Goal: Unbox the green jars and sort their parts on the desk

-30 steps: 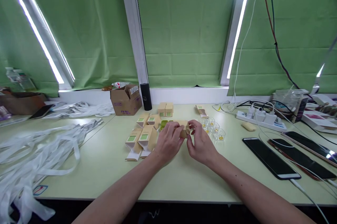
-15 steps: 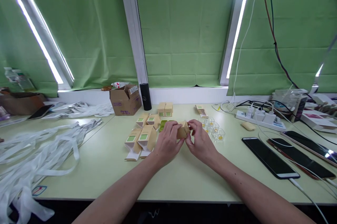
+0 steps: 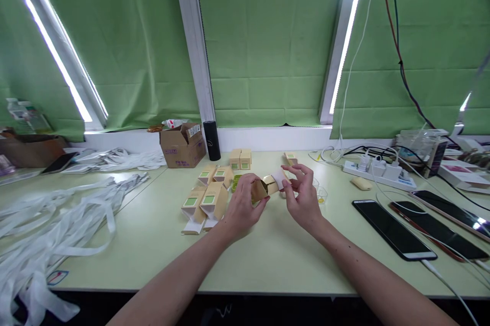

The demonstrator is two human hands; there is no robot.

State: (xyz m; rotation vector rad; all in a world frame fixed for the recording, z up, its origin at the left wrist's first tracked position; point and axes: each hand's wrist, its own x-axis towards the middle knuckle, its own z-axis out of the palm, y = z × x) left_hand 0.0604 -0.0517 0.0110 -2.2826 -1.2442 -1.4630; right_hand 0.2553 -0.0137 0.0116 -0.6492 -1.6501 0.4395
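Tan cardboard box: was held open at centre frame, its mouth turned rightward.
Left hand: wrapped the body, apparently to steady it.
Right hand: pinched the white-faced flap, seemingly to clear the mouth.
Labelled cartons: sat left of centre, angular, smooth, likely grouped for reach.

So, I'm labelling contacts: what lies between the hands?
In the head view, a small open box, held by the left hand, its white flap in the right hand.
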